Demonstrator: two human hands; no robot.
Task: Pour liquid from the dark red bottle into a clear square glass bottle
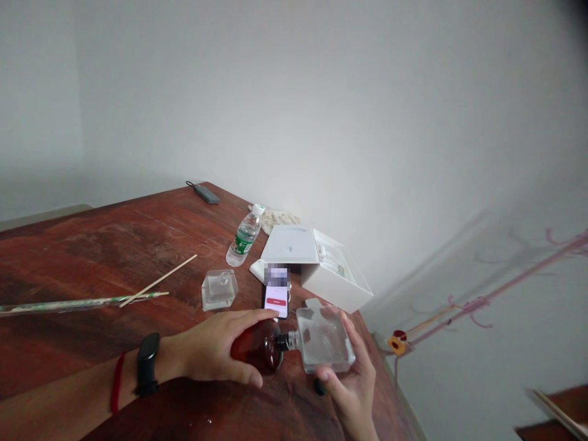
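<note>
My left hand point(225, 346) is wrapped round a dark reddish-brown bottle point(264, 349) that is tilted toward the right. In my right hand point(353, 380) is a square clear glass bottle point(324, 340), held on its side with its neck pointing left. The black spout of the brown bottle meets the threaded mouth of the glass one; whether liquid passes between them I cannot tell. A small black cap point(320, 386) lies on the table below the glass bottle. Just beyond my hands lies a phone point(276, 299) with its screen lit.
On the wooden table point(114, 245) a clear glass block or cup point(219, 290) stands near a water bottle point(244, 237). Thin sticks point(158, 280) lie left. White boxes point(337, 275) occupy the right edge, and a grey power bank point(205, 193) the far corner. A pink coat rack point(473, 312) stands right.
</note>
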